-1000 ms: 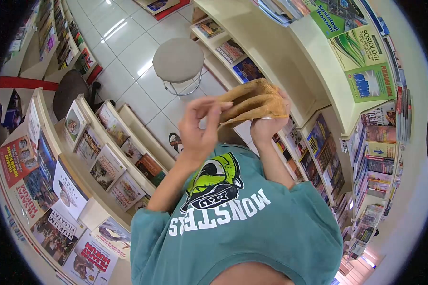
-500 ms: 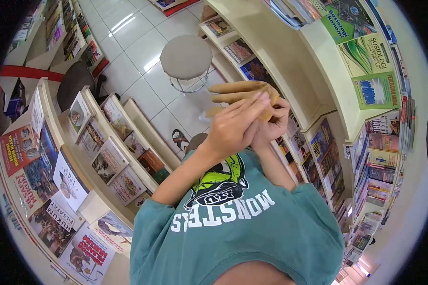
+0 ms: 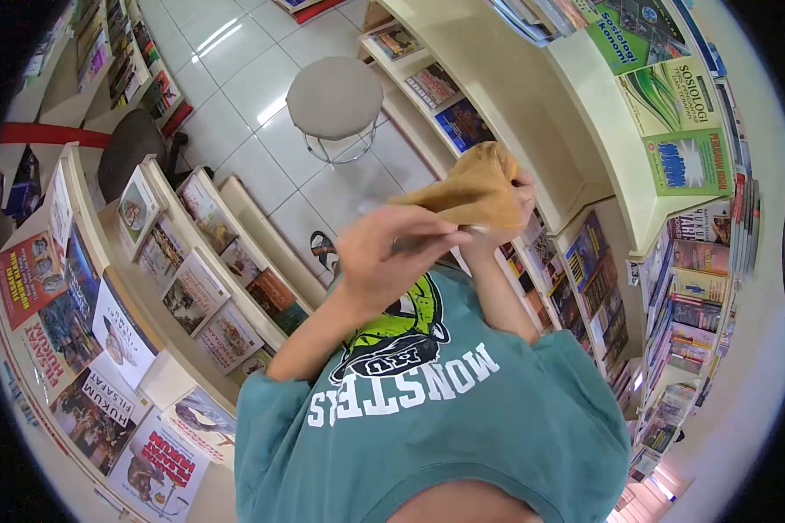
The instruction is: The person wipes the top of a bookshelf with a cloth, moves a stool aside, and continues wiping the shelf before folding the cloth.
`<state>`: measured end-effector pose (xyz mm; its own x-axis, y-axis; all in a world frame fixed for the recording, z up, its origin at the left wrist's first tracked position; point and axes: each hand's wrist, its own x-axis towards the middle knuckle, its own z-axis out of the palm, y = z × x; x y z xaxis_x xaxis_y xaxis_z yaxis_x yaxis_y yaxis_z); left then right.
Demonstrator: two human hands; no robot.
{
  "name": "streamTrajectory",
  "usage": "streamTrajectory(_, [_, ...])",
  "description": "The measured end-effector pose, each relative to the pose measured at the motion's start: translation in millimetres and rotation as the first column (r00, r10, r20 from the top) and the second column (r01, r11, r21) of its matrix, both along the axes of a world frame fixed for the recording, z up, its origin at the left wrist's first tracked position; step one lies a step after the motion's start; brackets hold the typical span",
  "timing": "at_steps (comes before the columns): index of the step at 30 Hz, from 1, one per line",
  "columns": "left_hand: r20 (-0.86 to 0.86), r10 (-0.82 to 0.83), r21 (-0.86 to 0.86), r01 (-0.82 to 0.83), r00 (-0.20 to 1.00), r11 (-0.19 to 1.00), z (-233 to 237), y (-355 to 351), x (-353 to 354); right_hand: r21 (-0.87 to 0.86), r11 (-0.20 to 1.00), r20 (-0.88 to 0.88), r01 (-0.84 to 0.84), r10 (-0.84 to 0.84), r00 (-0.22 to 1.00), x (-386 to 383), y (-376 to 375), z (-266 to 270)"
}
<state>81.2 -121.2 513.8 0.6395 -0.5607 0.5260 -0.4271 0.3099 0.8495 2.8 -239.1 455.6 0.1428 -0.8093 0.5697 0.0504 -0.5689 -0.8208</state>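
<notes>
A yellowish-brown cloth (image 3: 462, 193), folded and bunched, with darker smudges at its far end, is held up in front of my chest. My right hand (image 3: 501, 228) grips its right side, with the fingers curled round behind the fabric. On the near left side, my left hand (image 3: 391, 253) has its thumb and fingers drawn together at the cloth's lower edge. The fingers are slightly smeared by motion, and the cloth partly covers where they meet it.
Low shelves with books (image 3: 196, 292) stand on the left, and taller bookshelves (image 3: 685, 96) curve along the right. A round grey stool (image 3: 334, 98) and a dark chair (image 3: 133, 155) stand on the tiled floor (image 3: 244, 83). A sandalled foot (image 3: 324, 250) shows below.
My left hand has moved left and slightly down from on top of the cloth. The cloth's layered folds have shifted, and its far end now stands up higher beside my right hand.
</notes>
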Motion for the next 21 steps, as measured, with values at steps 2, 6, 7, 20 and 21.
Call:
streamTrajectory(2, [-0.121, 0.024, -0.008, -0.025, 0.992, 1.000, -1.5, -0.2, 3.4, -0.038, 0.997, -0.157, 0.074, -0.079, 0.984, -1.4, -1.2, 4.2])
streamTrajectory(6, [-0.248, -0.017, -0.017, 0.013, 0.969, 1.000, -8.9, -1.5, 14.0, -0.060, 0.995, -0.169, 0.077, -0.086, 0.982, -0.6, -3.0, 2.0])
streamTrajectory(7, [-0.249, -0.016, -0.018, 0.012, 0.968, 1.000, -9.9, -3.4, 13.3, -0.051, 0.997, -0.166, 0.063, -0.071, 0.984, -1.2, -2.8, 0.4])
streamTrajectory(20, [0.126, -0.076, 0.031, 0.072, 0.989, 0.997, -14.0, -29.2, -7.5, 0.209, 0.968, 0.191, -0.141, 0.101, 0.976, 1.3, 11.4, -18.0])
streamTrajectory(21, [0.215, -0.032, 0.058, 0.020, 0.976, 0.998, -19.5, -29.1, -7.6, 0.078, 0.996, 0.113, -0.041, 0.032, 0.993, 5.7, 15.5, -10.3])
